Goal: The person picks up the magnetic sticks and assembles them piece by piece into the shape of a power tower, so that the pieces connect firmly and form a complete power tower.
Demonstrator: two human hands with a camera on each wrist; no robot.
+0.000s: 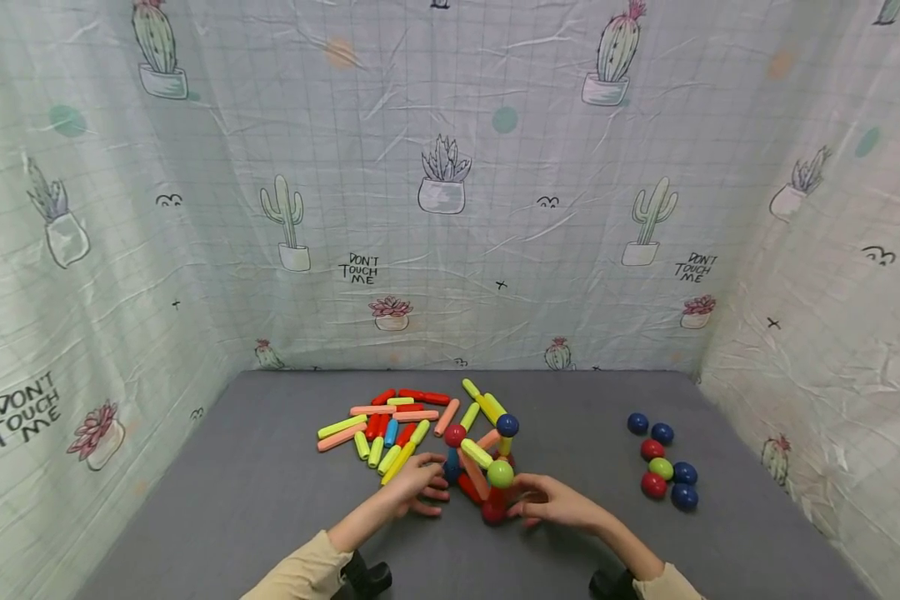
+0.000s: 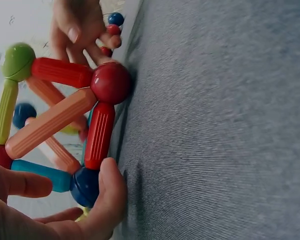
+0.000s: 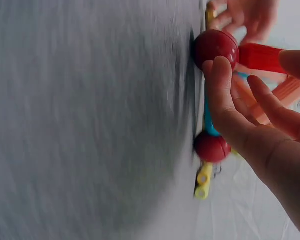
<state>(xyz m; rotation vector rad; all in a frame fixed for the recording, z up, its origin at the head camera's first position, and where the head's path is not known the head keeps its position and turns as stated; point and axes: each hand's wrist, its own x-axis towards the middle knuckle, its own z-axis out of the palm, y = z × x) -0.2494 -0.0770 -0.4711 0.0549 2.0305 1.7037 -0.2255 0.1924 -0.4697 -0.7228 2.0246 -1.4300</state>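
A frame of coloured sticks and balls stands on the table between my hands, topped by a green ball (image 1: 500, 474), a dark blue ball (image 1: 507, 425) and a red ball (image 1: 455, 434). My left hand (image 1: 420, 483) is at its left side, fingers spread around a low blue ball (image 2: 85, 186) and a teal stick (image 2: 42, 175). At the near lower corner, the fingertips of my right hand (image 1: 555, 500) are right at a red ball (image 3: 216, 49). The right thumb lies close to a red upright stick (image 3: 261, 57). Salmon sticks (image 2: 52, 122) slant across the sides.
Behind the frame to the left lie loose sticks in yellow, salmon, red and blue, including a salmon stick (image 1: 341, 437) and a red stick (image 1: 424, 397). Several loose balls, among them a green ball (image 1: 661, 470), sit at the right. A patterned curtain (image 1: 465, 250) surrounds the grey table (image 1: 270, 500).
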